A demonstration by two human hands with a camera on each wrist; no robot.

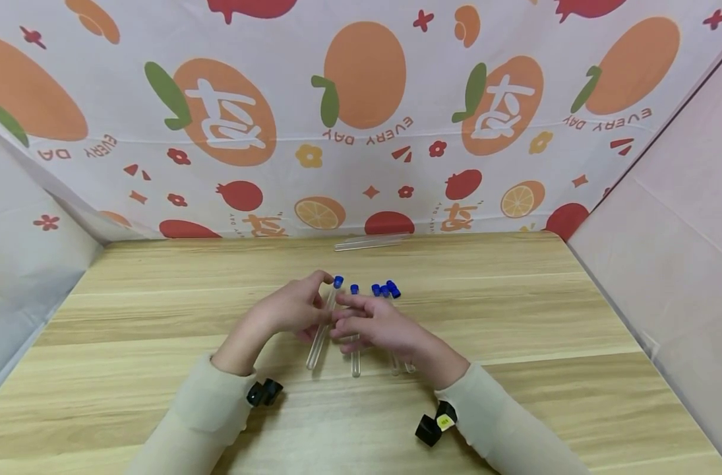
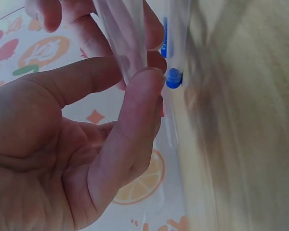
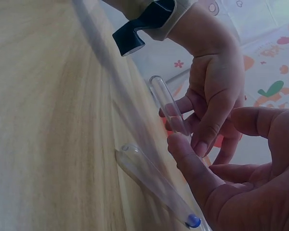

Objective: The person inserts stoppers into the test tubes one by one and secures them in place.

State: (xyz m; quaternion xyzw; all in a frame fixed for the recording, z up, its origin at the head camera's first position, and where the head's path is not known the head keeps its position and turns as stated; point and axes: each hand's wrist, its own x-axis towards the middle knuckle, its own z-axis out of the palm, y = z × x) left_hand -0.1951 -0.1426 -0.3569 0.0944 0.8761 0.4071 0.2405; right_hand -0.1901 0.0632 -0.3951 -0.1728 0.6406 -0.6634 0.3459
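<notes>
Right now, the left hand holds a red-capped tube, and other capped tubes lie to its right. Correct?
The head view shows a blue cap, not red. The left hand holds this tube, and other capped tubes lie to its right.

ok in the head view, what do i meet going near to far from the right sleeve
Right sleeve → right hand → blue caps → clear tubes at the back → fruit-print cloth.

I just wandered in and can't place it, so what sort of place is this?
Probably a makeshift indoor tabletop booth, perhaps for demonstrations: a fruit-printed cloth hangs behind a wood-grain table, and pale sheeting flanks it on both sides.
</notes>
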